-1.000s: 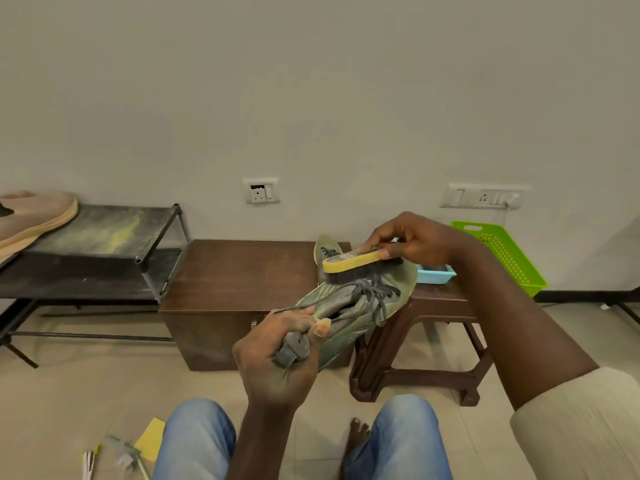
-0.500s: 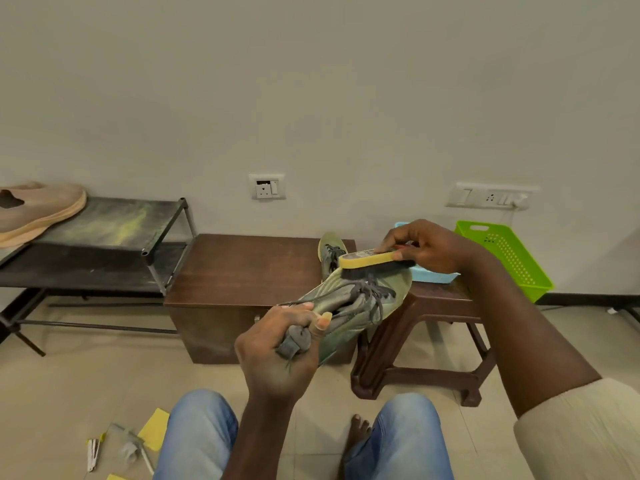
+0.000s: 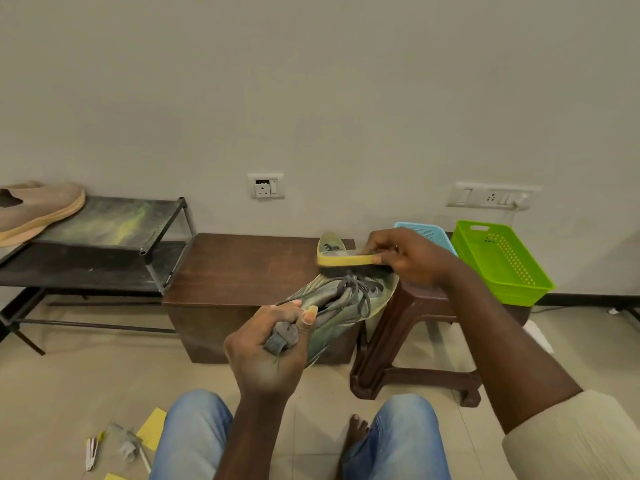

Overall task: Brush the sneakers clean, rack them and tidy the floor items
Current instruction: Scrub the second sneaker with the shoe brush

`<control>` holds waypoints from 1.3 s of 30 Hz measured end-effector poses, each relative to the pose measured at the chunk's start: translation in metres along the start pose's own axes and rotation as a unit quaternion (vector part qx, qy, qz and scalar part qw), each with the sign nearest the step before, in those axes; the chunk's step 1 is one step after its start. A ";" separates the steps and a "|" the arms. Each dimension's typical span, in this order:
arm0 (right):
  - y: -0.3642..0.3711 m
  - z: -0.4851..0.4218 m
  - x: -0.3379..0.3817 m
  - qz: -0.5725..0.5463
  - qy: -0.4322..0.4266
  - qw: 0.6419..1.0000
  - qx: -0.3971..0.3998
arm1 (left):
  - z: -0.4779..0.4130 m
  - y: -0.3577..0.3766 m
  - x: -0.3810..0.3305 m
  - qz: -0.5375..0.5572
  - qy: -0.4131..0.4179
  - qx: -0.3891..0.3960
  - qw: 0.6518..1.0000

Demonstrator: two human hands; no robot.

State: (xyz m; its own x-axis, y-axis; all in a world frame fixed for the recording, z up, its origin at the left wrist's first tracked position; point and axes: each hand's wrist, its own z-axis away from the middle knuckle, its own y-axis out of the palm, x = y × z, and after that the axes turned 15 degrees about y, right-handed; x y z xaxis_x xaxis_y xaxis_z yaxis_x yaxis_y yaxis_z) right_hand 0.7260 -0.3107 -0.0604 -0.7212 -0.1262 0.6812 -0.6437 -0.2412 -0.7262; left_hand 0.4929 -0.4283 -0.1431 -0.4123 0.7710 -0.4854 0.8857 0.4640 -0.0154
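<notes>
My left hand (image 3: 268,355) grips the heel of a grey-green laced sneaker (image 3: 341,306), held in the air with its toe pointing away. My right hand (image 3: 412,256) holds a yellow-backed brush (image 3: 348,260) with its bristles down on the laces near the toe. The second matching sneaker (image 3: 329,242) stands on the brown wooden box (image 3: 242,268) behind, mostly hidden by the brush. A black metal shoe rack (image 3: 104,237) stands at the left with a tan shoe (image 3: 38,206) on its top shelf.
A brown plastic stool (image 3: 415,341) stands right of the box, carrying a blue basket (image 3: 429,233). A green basket (image 3: 502,261) sits further right. On the floor at lower left lie yellow pads (image 3: 152,427), a clip (image 3: 91,452) and small scraps (image 3: 130,445). My knees fill the bottom.
The brush has shifted slightly across the sneaker's toe and laces. The head camera has tilted a little, so the scene has slid in the frame.
</notes>
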 end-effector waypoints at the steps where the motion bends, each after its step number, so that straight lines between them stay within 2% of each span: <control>1: 0.008 0.005 0.008 -0.018 -0.023 0.999 0.046 | 0.002 0.001 0.001 0.004 -0.011 -0.005 1.000; 3: 0.013 0.012 0.016 -0.041 -0.066 0.990 0.116 | 0.002 0.000 0.001 0.010 -0.019 -0.014 1.000; 4: 0.011 0.013 0.013 -0.053 -0.054 0.989 0.124 | 0.002 0.000 0.000 0.010 -0.019 -0.014 1.000; 5: 0.007 0.011 0.005 -0.058 -0.025 0.993 0.102 | 0.001 -0.001 -0.001 0.010 -0.020 -0.015 1.000; 7: -0.001 0.005 -0.014 0.004 0.034 0.999 -0.017 | 0.000 -0.002 -0.004 0.012 -0.026 -0.021 0.999; 9: -0.003 -0.001 -0.026 0.134 0.104 0.977 -0.130 | 0.000 0.000 -0.005 0.020 -0.037 -0.030 0.999; 11: 0.005 -0.001 -0.020 0.177 0.135 0.960 -0.169 | 0.002 0.005 -0.005 0.027 -0.047 -0.039 0.998; 12: 0.012 0.002 -0.012 0.159 0.125 0.967 -0.152 | 0.003 0.007 -0.004 0.023 -0.048 -0.039 0.998; 14: 0.027 0.012 0.006 0.090 0.060 0.992 -0.061 | 0.006 0.009 -0.003 0.011 -0.045 -0.031 0.998; 16: 0.031 0.019 0.009 0.033 0.017 0.999 0.016 | 0.007 0.007 -0.002 0.014 -0.050 -0.032 0.998; 17: 0.027 0.017 0.004 0.026 0.024 0.999 0.005 | 0.007 0.006 -0.002 0.020 -0.052 -0.034 0.998; 19: 0.017 0.006 -0.012 0.059 0.073 0.991 -0.091 | 0.004 0.004 -0.004 0.030 -0.051 -0.036 0.998; 21: 0.013 -0.003 -0.028 0.102 0.142 0.964 -0.201 | 0.002 0.005 -0.006 0.034 -0.046 -0.034 0.998; 23: 0.017 -0.005 -0.032 0.112 0.177 0.943 -0.260 | 0.001 0.006 -0.006 0.036 -0.046 -0.042 0.997; 26: 0.038 0.009 -0.020 0.073 0.168 0.937 -0.297 | 0.003 0.009 -0.005 0.017 -0.055 -0.065 0.996; 29: 0.073 0.034 0.000 0.054 0.122 0.942 -0.308 | 0.005 0.013 -0.003 0.004 -0.058 -0.085 0.995; 31: 0.087 0.045 0.003 -0.006 0.108 0.944 -0.312 | 0.004 0.013 -0.001 0.000 -0.054 -0.092 0.994; 36: 0.071 0.021 -0.009 -0.067 0.197 0.903 -0.375 | 0.000 0.018 -0.009 0.045 -0.096 -0.116 0.988; 39: 0.077 0.014 -0.005 -0.111 0.220 0.897 -0.367 | 0.002 0.023 -0.013 0.049 -0.105 -0.118 0.986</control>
State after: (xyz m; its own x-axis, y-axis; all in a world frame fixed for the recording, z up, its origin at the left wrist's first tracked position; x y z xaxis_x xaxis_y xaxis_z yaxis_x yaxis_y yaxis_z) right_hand 0.6831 -0.3426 -0.1183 -0.4821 0.2777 0.8309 -0.6622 0.5055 -0.5531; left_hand 0.5193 -0.4286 -0.1385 -0.2519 0.7219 -0.6446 0.8352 0.4986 0.2321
